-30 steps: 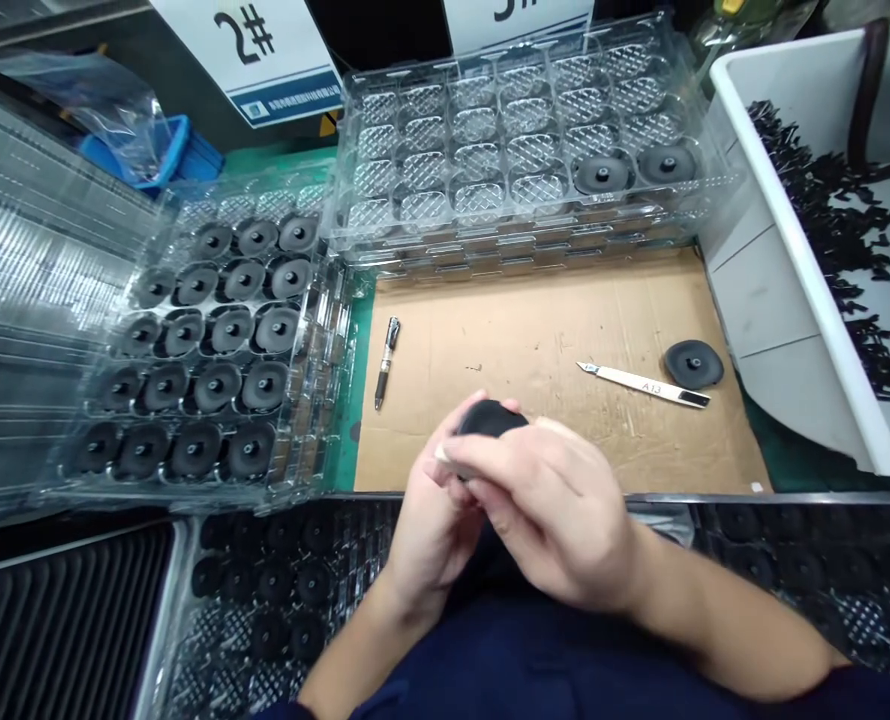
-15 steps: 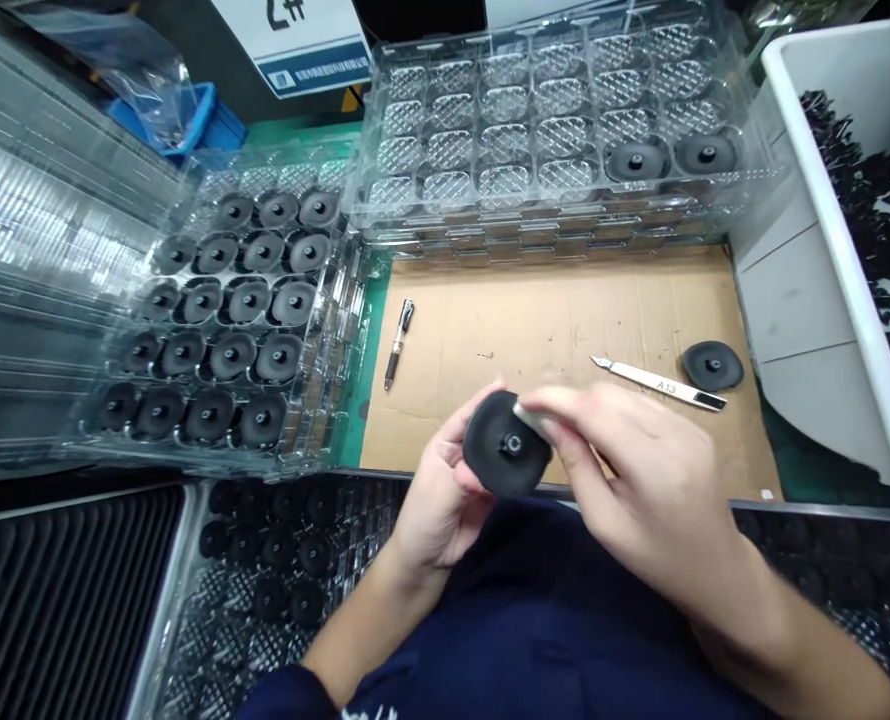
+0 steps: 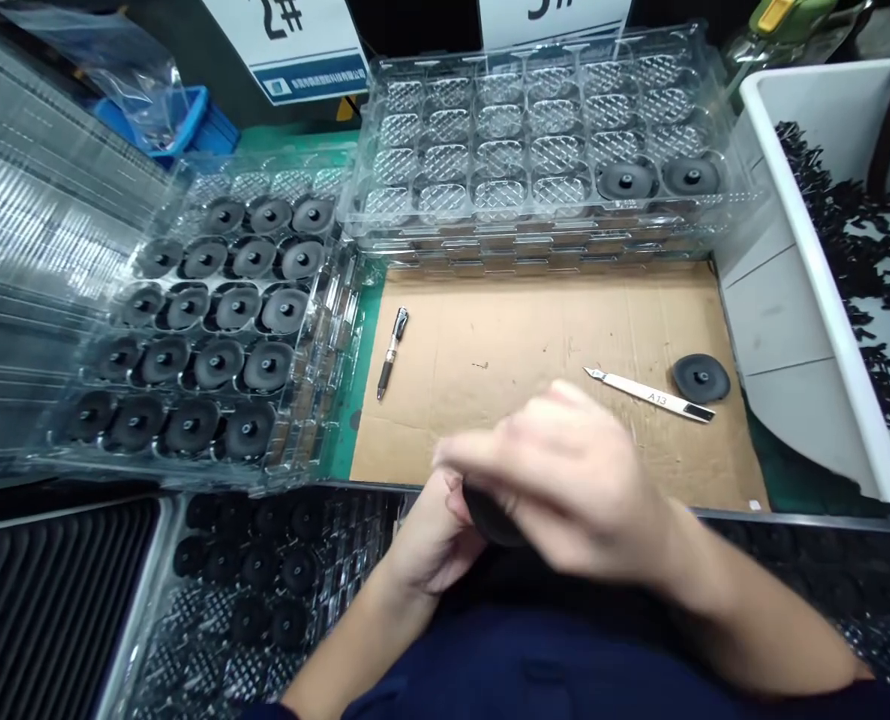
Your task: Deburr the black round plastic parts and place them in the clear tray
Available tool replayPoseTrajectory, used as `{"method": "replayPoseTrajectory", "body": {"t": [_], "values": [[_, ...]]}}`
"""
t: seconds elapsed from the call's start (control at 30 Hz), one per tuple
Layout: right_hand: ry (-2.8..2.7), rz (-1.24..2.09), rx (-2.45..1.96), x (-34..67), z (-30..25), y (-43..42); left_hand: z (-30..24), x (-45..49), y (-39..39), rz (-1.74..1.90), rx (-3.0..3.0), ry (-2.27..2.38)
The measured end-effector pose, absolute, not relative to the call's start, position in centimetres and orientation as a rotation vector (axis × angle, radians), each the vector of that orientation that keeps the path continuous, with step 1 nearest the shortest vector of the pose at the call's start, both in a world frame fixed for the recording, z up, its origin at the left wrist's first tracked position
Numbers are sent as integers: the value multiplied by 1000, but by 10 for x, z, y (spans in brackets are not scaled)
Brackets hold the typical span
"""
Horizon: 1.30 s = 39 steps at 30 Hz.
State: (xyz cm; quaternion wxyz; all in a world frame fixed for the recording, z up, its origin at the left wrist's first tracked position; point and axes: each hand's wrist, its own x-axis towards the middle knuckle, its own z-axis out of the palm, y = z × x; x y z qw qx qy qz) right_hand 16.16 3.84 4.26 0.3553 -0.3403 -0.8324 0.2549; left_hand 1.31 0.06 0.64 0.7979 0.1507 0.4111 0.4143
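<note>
Close to my body, my left hand (image 3: pixel 441 535) is closed around a black rounded disc (image 3: pixel 494 515), a part with a central stub like the others around. Most of the disc is hidden behind my right hand (image 3: pixel 565 480). That hand is blurred by motion, its fingers curled together over the disc. Whatever they pinch is hidden. Beyond them on the cardboard sheet (image 3: pixel 475 330) lie a white craft knife (image 3: pixel 651 393) marked A13 and a second black disc (image 3: pixel 701 378). A pen (image 3: pixel 392 353) rests at the left.
A clear tray (image 3: pixel 284 430) of black discs stands on the left. Stacked clear trays (image 3: pixel 501 200), the top one holding two discs, are at the back. A white bin (image 3: pixel 797 240) of small black pieces bounds the right. More trayed discs (image 3: pixel 257 565) sit below the table edge.
My right hand has swung left across the disc, covering its face and stub. Half a second ago it pinched a small pale piece at the disc's rim. The view has shifted slightly.
</note>
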Motion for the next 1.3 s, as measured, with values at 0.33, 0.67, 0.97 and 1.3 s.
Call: {"method": "replayPoseTrajectory", "body": {"t": [0.33,0.67,0.97,1.3], "values": [[-1804,1142,-1529,189,-65,28,-1,5,0,806,105,528],[-1965,622,-1083,181,25,32,-1,12,0,834,187,629],[-2297,550,-941,158,31,43,-12,11,-3,950,224,701],[-1775,1038,-1456,186,-37,36,-13,-5,-2,1008,206,679]]}}
